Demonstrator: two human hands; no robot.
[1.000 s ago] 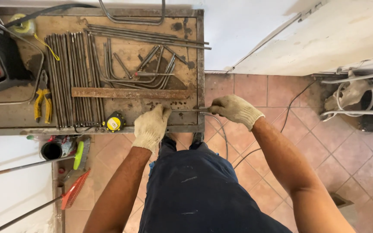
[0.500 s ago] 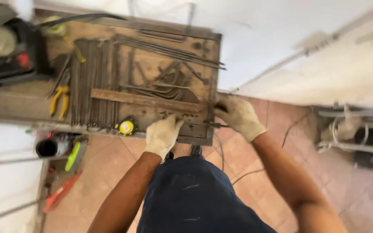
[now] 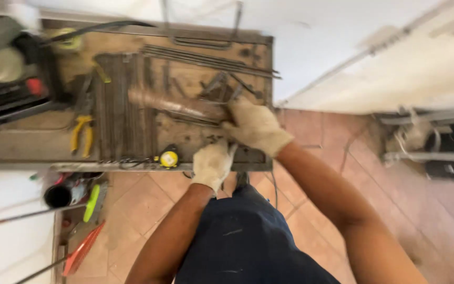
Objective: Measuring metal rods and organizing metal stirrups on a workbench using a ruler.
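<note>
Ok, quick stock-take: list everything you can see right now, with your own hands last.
workbench: one, brown, worn, upper left.
straight metal rods: a row, count unclear, dark, bench middle.
long rods: a bundle, dark, bench far edge.
wooden bar: one, brown, blurred, across the rods.
pliers: one, yellow handles, bench left.
tape measure: one, yellow and black, bench near edge.
tiled floor: terracotta, below the bench.
left hand: pale glove, at the bench's near edge.
right hand: pale glove, at the bar's right end.

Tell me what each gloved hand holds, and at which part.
The picture is blurred: the right hand grips the wooden bar at its right end; the left hand rests at the workbench edge; hold unclear.
</note>
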